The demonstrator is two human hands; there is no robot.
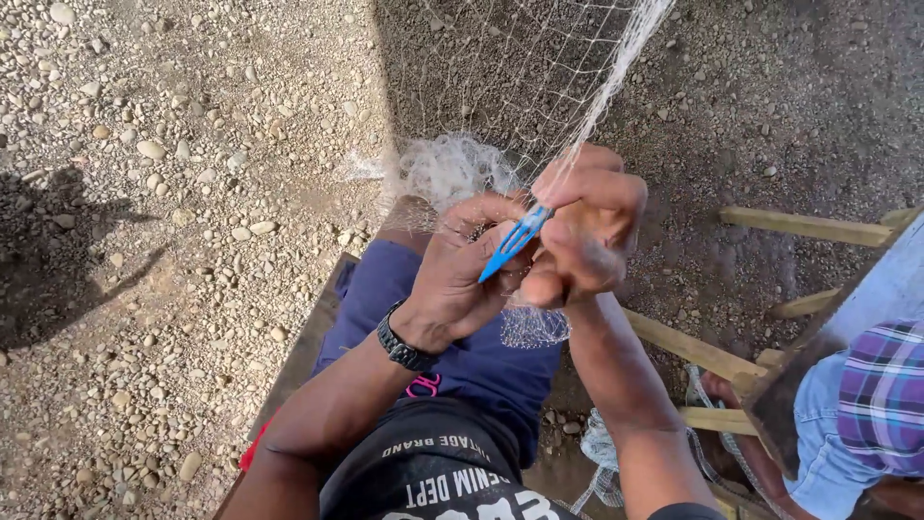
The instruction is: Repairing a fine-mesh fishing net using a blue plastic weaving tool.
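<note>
My black shirt with pale print (438,477) sits closest under my chin, and beyond it my dark blue shorts (452,361) cover my lap. Above the shorts my two hands meet, pressed against each other.

My left hand (462,274), with a black wristwatch (402,345) on its wrist, is curled nearly closed; its fingers bend inward around the fine white mesh fishing net (520,87) and touch the lower end of the slim blue plastic netting needle (515,241). My right hand (587,236) is closed on the needle: thumb and fingers pinch its upper part, so the pointed tip slants down toward my left palm. A thick white edge strand of the net runs up from my right fingers toward the top of the view, taut. I cannot tell exactly which fingertip bears on the needle, since the knuckles hide it.

Just above my hands a bunched heap of the same net lies over my knee, and a scrap of mesh hangs below my hands against the shorts.

Left of the shorts, a dark wooden plank (308,342) lies on grey-brown gravel ground (164,193). Right of the shorts stand pale wooden slats (693,347), and past them another person's plaid sleeve and light blue jeans (861,404).
</note>
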